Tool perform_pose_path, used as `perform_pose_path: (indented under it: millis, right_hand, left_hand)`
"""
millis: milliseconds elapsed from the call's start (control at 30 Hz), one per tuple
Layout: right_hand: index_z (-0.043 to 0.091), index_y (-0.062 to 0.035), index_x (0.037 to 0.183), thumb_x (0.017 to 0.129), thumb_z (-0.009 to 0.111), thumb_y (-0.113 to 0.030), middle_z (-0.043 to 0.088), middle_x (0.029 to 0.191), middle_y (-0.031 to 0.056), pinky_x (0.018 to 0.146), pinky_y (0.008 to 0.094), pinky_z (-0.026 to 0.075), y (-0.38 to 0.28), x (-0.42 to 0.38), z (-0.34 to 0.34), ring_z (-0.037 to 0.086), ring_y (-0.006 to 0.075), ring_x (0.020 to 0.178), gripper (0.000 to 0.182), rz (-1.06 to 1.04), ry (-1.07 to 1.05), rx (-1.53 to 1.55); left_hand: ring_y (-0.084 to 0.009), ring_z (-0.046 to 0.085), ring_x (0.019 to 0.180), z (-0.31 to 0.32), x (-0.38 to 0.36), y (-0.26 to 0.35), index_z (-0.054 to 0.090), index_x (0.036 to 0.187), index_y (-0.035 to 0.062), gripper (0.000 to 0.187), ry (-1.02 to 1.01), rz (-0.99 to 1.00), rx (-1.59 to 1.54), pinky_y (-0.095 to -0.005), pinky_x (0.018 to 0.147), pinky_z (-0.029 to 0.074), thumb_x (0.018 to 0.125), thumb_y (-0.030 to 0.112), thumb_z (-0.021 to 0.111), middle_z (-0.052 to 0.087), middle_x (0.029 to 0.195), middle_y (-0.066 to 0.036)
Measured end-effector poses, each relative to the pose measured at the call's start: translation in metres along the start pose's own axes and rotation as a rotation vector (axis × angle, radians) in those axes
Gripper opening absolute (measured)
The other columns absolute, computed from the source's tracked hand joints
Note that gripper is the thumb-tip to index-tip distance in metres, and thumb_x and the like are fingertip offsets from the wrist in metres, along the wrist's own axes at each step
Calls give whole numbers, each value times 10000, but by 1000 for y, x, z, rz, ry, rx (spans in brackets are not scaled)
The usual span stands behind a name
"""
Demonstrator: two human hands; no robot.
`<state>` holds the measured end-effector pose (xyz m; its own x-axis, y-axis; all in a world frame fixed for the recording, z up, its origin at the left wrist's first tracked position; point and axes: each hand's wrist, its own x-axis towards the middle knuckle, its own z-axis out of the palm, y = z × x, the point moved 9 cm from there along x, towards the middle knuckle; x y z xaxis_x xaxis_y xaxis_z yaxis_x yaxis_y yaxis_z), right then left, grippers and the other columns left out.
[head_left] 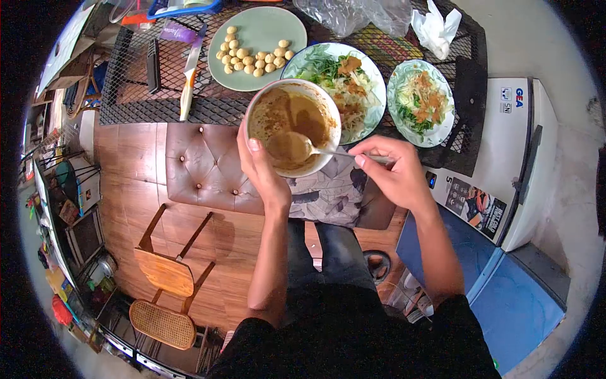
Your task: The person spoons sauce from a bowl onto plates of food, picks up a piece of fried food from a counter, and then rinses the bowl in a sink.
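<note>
My left hand (262, 167) is wrapped round the left side of a white bowl (336, 120), thumb over its rim. Thin brown sauce (307, 114) pools inside, with grainy smears on the wall. Between the thumb and fingers of my right hand (396, 167) is the handle of a metal spoon (325, 151); its head lies in the sauce. Just beyond the bowl is a large plate (379, 95) of greens and sprouts topped with brown sauce. A smaller plate (448, 126) with similar food sits to its right.
A green plate (271, 31) of small round pale balls rests on the black mesh table (221, 112). Left of it lies a knife (188, 88). Crumpled tissue (435, 30) and clear plastic bags (353, 16) are at the back. A tufted brown bench (214, 164) and a wooden chair (165, 273) stand nearby.
</note>
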<state>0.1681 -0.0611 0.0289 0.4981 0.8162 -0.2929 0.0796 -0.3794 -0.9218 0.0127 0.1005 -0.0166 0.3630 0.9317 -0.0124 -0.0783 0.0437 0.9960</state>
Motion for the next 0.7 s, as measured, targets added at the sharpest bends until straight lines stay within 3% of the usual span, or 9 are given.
perform_pose_path:
  millis: [67,200,300,367,400,433,500,600,700]
  right_hand:
    - [680,25,1010,913,631,-4,713,897,47,799,269,515,0,3,-16,645,86,836,113,7,69,34]
    - [676,15,1025,911,628,-16,694,798,34,682,215,444,-7,7,-56,601,52,747,127,97,197,-107]
    - [685,-15,1016,900,635,-36,678,751,60,653,241,435,-8,12,-77,592,72,700,128,-36,319,-247]
    - [697,-54,1011,894,643,-73,678,751,111,643,299,457,-11,13,-88,621,166,652,130,-57,443,-371]
    - [697,-54,1011,894,643,-73,678,751,111,643,299,457,-13,14,-88,621,166,652,130,-60,443,-377]
    - [696,-66,1016,898,642,-94,684,781,127,650,334,469,-16,15,-86,634,218,661,133,-38,453,-466]
    - [686,-77,1035,907,631,-127,691,881,159,689,412,495,-20,17,-81,643,346,750,149,-43,459,-600]
    - [678,-85,1038,912,611,-110,687,898,148,717,429,496,-38,19,-70,644,337,820,145,-193,479,-729]
    - [673,-89,1022,914,593,-98,680,889,128,735,433,496,-38,19,-65,637,335,853,135,-195,475,-803]
  left_hand:
    - [-268,522,1236,-2,3,-1,465,1379,-66,642,24,31,0,-410,1074,385,1033,466,372,537,1335,-187]
    - [-262,523,1230,-21,2,-13,474,1390,-35,614,111,-17,-49,-404,1069,387,1032,453,375,531,1342,-166]
    - [-320,483,1301,-36,-2,-18,384,1461,20,603,145,-71,-5,-466,1069,433,1036,448,363,459,1426,-189]
    - [-319,474,1311,-43,-9,-18,380,1463,21,608,191,-125,-44,-470,1079,421,1035,453,362,452,1433,-187]
    - [-319,464,1320,-47,-13,-20,375,1465,21,613,239,-181,-76,-474,1090,410,1034,457,361,445,1439,-185]
    - [-251,495,1243,-49,-15,-19,434,1415,-8,614,293,-162,-150,-396,1068,370,1014,457,439,503,1347,-150]
    - [-252,490,1241,-59,-17,-23,439,1412,-8,616,296,-161,-98,-398,1066,367,1014,463,437,504,1342,-150]
    - [-247,479,1235,-65,-22,-24,448,1404,-9,616,305,-171,-46,-401,1057,368,1013,468,431,507,1336,-148]
    - [-244,482,1230,-68,-22,-20,456,1395,-11,606,317,-152,-9,-399,1056,369,1015,460,430,510,1330,-148]
